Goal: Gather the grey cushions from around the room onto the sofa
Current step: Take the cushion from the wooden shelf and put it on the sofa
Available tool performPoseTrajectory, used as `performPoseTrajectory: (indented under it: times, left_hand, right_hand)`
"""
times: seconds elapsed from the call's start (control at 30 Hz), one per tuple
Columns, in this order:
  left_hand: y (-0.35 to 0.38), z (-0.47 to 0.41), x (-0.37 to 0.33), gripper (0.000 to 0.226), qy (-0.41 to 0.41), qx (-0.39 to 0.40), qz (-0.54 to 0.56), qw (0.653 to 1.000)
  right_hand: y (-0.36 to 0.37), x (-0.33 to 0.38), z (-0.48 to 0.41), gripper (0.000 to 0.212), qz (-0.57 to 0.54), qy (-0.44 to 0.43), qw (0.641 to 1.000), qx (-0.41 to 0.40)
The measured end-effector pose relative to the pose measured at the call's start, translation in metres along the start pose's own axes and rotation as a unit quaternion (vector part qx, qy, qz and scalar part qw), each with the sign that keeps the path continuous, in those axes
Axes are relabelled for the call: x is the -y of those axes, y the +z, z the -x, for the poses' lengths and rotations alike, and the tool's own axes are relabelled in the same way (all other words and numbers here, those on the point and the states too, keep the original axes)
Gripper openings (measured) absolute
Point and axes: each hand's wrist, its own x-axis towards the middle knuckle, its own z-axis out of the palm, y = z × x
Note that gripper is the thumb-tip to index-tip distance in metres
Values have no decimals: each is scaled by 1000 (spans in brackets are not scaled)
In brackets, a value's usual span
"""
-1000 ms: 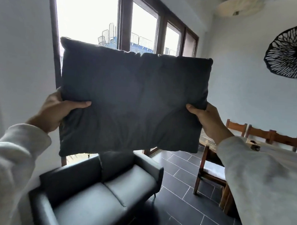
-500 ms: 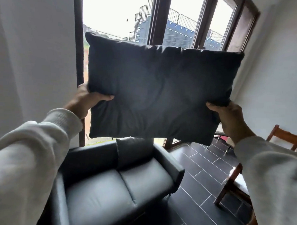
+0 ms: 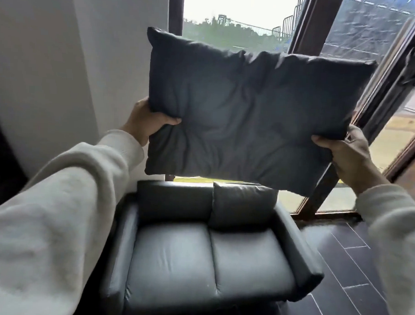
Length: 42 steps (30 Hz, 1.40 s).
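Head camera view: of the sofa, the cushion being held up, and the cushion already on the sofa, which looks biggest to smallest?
1. Sofa
2. Held cushion, though nearness to the camera inflates it
3. Cushion on the sofa, partly hidden

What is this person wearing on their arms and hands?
Both arms are in loose, soft, off-white sweatshirt sleeves: the left sleeve and right sleeve end in ribbed cuffs at the wrists. The left hand and right hand are bare: no gloves, rings or watch visible.

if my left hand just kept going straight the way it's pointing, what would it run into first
The left hand points forward and up, toward the dark brown window frame where it meets the white wall. Probably that frame first, though depth is unclear here.
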Motion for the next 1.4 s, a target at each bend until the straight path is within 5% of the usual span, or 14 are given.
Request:
performPoseTrajectory:
  times: [0.2, 0.4, 0.6, 0.73, 0.87, 1.03, 1.23, 1.3, 1.4]
  left_hand:
    - [18, -32, 45, 61, -50, -75, -8, 996]
    - [10, -80, 125, 78, -94, -133, -21, 986]
    - [3, -144, 231, 100, -120, -128, -10, 984]
    - [0, -192, 314, 77, -217, -99, 43, 970]
    - [-1, -222, 391, 72, -298, -108, 51, 947]
    - [2, -242, 460, 97, -361, -108, 42, 925]
    - [15, -258, 509, 106, -392, -103, 39, 913]
    - [23, -265, 521, 96, -406, -119, 42, 905]
    - [30, -274, 542, 85, -430, -157, 41, 888]
  right_hand:
    - [51, -58, -77, 67, -9, 28, 997, 75]
    - [126, -145, -124, 76, 51, 26, 989, 136]
    - [219, -223, -153, 79, -30, 170, 966, 190]
    - [282, -270, -173, 66, -18, 244, 945, 217]
    - [335, -330, -190, 96, 12, 315, 928, 198]
    - [372, -400, -184, 86, 8, 370, 912, 176]
    - [387, -477, -180, 137, -13, 422, 903, 79]
    - [394, -500, -181, 133, -4, 442, 897, 31]
    - [404, -529, -189, 97, 5, 449, 893, 22]
